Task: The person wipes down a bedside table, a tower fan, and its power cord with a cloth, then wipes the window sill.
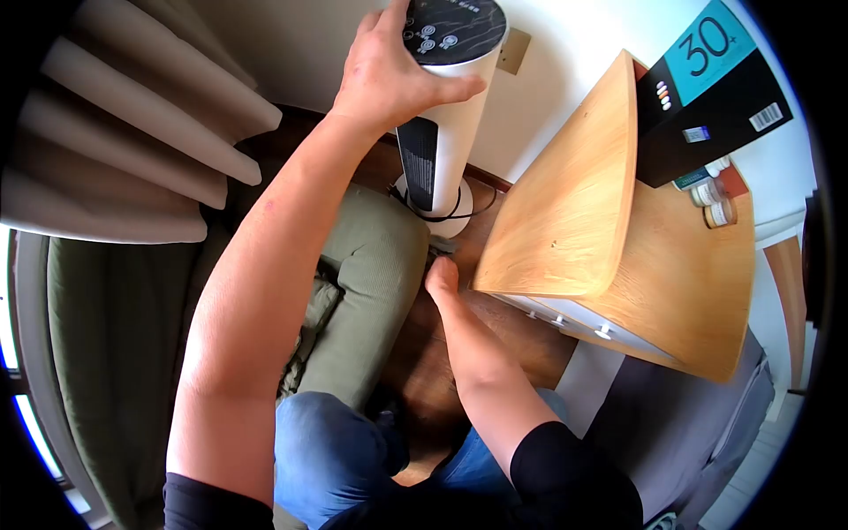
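A white tower fan (459,132) with a dark grille and a black marbled top with touch symbols stands on a round white base near the wall. My left hand (384,75) grips its upper end, fingers over the far left edge and thumb stretched across the front. Low down, close to the floor, my right hand (442,276) is closed beside the green sofa seat. A small grey piece (443,245) shows at its fingertips; what it is stays unclear. A black cord (473,212) curls around the fan's base.
On the right stands a wooden cabinet (556,194) with white drawers, bearing a black and teal box (707,97) and small jars (717,208). A green corduroy sofa (371,247) and beige curtains (132,115) fill the left. A wall outlet (514,51) sits behind the fan.
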Demonstrator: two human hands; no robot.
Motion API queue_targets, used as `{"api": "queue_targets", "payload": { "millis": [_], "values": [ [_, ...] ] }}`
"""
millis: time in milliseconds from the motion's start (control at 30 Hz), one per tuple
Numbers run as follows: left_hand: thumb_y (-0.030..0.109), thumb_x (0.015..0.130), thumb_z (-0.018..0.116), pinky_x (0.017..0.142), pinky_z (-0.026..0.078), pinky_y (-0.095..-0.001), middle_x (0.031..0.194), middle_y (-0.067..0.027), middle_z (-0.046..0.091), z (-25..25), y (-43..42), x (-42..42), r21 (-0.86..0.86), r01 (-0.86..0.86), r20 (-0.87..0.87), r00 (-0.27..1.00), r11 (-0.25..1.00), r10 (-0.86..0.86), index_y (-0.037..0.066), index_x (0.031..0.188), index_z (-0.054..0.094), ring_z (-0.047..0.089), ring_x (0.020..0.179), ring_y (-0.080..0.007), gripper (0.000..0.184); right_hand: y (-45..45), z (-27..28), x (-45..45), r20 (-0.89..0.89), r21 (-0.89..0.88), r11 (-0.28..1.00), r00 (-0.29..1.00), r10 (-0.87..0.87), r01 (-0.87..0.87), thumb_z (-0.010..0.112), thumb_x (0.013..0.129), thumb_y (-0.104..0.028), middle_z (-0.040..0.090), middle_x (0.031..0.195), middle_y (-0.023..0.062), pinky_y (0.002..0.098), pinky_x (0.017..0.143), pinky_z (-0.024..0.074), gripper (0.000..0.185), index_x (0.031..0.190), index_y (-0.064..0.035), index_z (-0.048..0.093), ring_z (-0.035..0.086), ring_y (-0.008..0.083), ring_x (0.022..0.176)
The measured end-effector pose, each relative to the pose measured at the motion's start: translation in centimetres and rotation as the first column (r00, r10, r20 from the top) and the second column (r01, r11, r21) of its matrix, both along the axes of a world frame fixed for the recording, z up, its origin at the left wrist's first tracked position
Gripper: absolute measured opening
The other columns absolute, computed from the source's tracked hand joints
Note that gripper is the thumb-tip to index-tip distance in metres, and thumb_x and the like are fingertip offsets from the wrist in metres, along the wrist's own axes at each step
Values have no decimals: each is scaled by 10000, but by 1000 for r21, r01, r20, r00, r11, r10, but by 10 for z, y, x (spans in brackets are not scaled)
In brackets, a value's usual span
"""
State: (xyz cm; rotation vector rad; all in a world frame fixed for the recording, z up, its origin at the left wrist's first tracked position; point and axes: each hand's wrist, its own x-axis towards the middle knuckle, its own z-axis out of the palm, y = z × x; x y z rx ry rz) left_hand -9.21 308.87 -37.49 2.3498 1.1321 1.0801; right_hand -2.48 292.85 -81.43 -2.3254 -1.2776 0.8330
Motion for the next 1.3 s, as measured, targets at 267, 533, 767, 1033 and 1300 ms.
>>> {"api": "queue_targets", "payload": {
  "millis": [267, 533, 767, 1033, 1300],
  "values": [
    [496, 505, 954, 1113, 436, -415, 1365, -225, 524, -11, 9, 6, -29, 2, 86, 996, 1000, 0, -40, 1483, 388, 524, 1299, -338, 1251, -8, 71, -3, -160, 51, 943, 935, -317, 328, 630, 823, -128, 691, 1078, 273, 472, 940, 517, 292, 1056, 41, 681, 648, 432, 1075],
    [412, 539, 956, 1089, 455, -428, 1395, -270, 402, -14, -21, 47, -102, -265, 229, 932, 959, 282, -55, 1496, 312, 481, 1294, -391, 1244, -19, 70, -17, -518, 368, 764, 799, -306, 530, 710, 807, -60, 702, 1069, 211, 436, 925, 523, 350, 1147, 10, 659, 673, 380, 1021],
    [389, 528, 966, 1091, 445, -451, 1396, -273, 383, -6, -68, 71, -186, -257, 205, 934, 948, 293, -47, 1509, 263, 466, 1289, -417, 1283, -39, 165, -31, -359, 438, 823, 910, -209, 361, 706, 846, -68, 704, 1120, 193, 392, 941, 519, 362, 1192, 18, 645, 686, 329, 1031],
    [552, 620, 919, 1118, 392, -485, 1419, -352, 379, -30, -64, 12, 37, -138, 135, 982, 990, 132, -83, 1539, 148, 440, 1319, -467, 1357, -38, 239, -21, -678, 491, 704, 733, -62, 514, 666, 903, -60, 714, 1044, 117, 336, 882, 518, 289, 1178, 17, 620, 671, 184, 941],
    [583, 872, 720, 1043, 452, -410, 1310, -254, 588, -80, -157, -38, -876, 280, 459, 737, 394, 496, -84, 1389, 500, 574, 1222, -302, 872, -45, 313, -41, -857, 503, 561, 466, 222, 657, 590, 995, -104, 601, 1190, 55, 302, 923, 475, 263, 1240, -20, 548, 569, 141, 1054]
  ]
}}
